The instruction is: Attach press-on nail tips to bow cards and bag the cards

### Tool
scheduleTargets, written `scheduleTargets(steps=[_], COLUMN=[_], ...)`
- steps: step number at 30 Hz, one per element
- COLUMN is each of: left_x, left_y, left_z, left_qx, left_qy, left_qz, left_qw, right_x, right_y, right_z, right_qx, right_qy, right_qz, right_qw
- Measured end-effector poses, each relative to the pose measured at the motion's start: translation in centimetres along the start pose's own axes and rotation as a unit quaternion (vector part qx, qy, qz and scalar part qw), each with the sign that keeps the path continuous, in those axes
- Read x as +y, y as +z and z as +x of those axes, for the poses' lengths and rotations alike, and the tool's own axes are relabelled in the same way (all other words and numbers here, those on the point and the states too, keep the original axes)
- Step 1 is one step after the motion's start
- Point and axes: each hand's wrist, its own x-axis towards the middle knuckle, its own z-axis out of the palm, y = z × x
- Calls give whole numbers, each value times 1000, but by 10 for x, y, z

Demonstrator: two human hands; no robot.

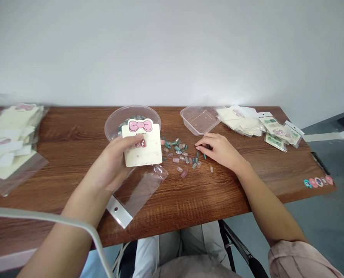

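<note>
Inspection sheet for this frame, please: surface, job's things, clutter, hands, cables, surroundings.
surface: wooden table, reddish-brown grain.
job's things: bow-topped cream card; small green, pink and clear pieces scattered beside it; clear bag below it.
clutter: round clear bowl; clear rectangular tub; bagged cards at both table ends.
hands: left hand holds the card; right hand rests by the pieces.
cables: white cable, lower left foreground.
surroundings: white wall; grey floor.
</note>
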Motion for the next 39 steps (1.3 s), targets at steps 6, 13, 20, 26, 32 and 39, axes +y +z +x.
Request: scheduleTargets(steps=[6, 13, 20, 26, 32, 39], left_x=[1, 3, 1, 0, -4, -9], left_y=[4, 6, 8, 9, 7, 10], left_z=[-1, -3, -4, -3, -1, -1], left_qx=[9, 10, 4, 17, 16, -4], left_qy=[0, -1, -4, 4, 2, -14], left_qz=[-1, 2, -1, 7, 20, 26], left_qw=[1000, 1000, 1000, 1000, 1000, 1000], right_x=[-4, 0, -3, -4, 3, 8], right_y=[0, -10, -5, -7, -7, 2], right_z=[1, -2, -1, -3, -3, 1], right_qx=[1, 17, -16, -3, -35, -23], right_qy=[28, 8, 8, -19, -32, -44], right_qz=[-25, -32, -40, -22, -30, -44], right_qw=[999, 999, 999, 1000, 998, 998])
